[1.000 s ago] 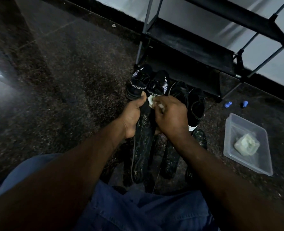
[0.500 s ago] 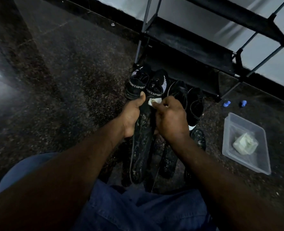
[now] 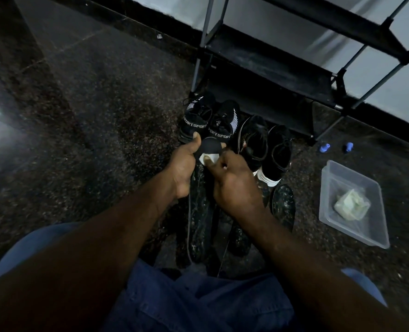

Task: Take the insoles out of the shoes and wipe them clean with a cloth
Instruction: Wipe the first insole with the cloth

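My left hand [image 3: 183, 168] grips a long dark insole [image 3: 199, 212] near its upper end, thumb on its rounded tip. My right hand [image 3: 229, 180] pinches a small white cloth [image 3: 208, 158] against that insole's top. Several black shoes stand in a row beyond my hands: two marked SPORT [image 3: 220, 125] on the left, and two with white heels [image 3: 279, 152] on the right. Other speckled insoles [image 3: 282, 202] lie on the floor under my right arm.
A clear plastic tray [image 3: 366, 236] holding a crumpled pale cloth [image 3: 350, 204] sits on the dark floor at right. A black shoe rack [image 3: 270, 61] stands against the wall behind the shoes. Two small blue objects [image 3: 324, 147] lie near its right leg.
My right hand with the cloth slid a little down from the insole's tip, baring the rounded dark end. My left hand kept its grip.
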Demonstrator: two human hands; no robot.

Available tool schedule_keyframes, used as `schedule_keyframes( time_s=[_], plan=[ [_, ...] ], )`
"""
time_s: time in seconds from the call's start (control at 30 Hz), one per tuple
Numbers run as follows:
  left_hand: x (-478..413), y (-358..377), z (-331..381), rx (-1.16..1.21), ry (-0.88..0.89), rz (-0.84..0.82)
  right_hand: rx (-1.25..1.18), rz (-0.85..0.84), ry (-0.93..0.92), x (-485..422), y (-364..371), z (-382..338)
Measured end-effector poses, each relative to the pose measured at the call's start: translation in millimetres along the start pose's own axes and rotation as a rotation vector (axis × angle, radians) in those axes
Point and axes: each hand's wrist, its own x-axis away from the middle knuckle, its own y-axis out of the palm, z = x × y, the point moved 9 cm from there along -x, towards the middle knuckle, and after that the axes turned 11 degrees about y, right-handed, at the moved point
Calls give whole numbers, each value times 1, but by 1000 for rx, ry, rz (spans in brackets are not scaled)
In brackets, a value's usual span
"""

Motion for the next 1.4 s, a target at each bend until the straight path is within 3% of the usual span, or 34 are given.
schedule_keyframes(
  time_s=[0.13, 0.3, 0.47, 0.63, 0.77, 0.97, 1.1, 1.2, 1.27, 1.4],
  plan=[
    [4, 10, 0, 52, -25, -29, -26, 129, 155, -8, -13, 26],
    [1, 6, 6, 64, 6, -10, -26, -1, -15, 3, 1, -6],
    [6, 10, -2, 50, -31, -39, -79, 177, 231, -11, -17, 24],
    [-1, 0, -2, 2, -5, 0, -105, 26, 75, -6, -3, -14],
    [2, 4, -2, -14, -12, -29, -106, 153, 282, -17, -16, 29],
    [1, 2, -4, -8, -49, -26, -143, 22, 67, -4, -5, -16],
    [23, 23, 15, -95, 58, -22, -100, 156, 253, -15, -15, 24],
    [19, 14, 12, -98, 18, 22, -80, 56, 146, -6, -5, 0],
    [11, 10, 5, -74, -29, -55, -51, 10, 58, 1, -3, -6],
    [5, 9, -6, -11, -60, -97, -47, 112, 208, -2, -17, 31]
  ],
)
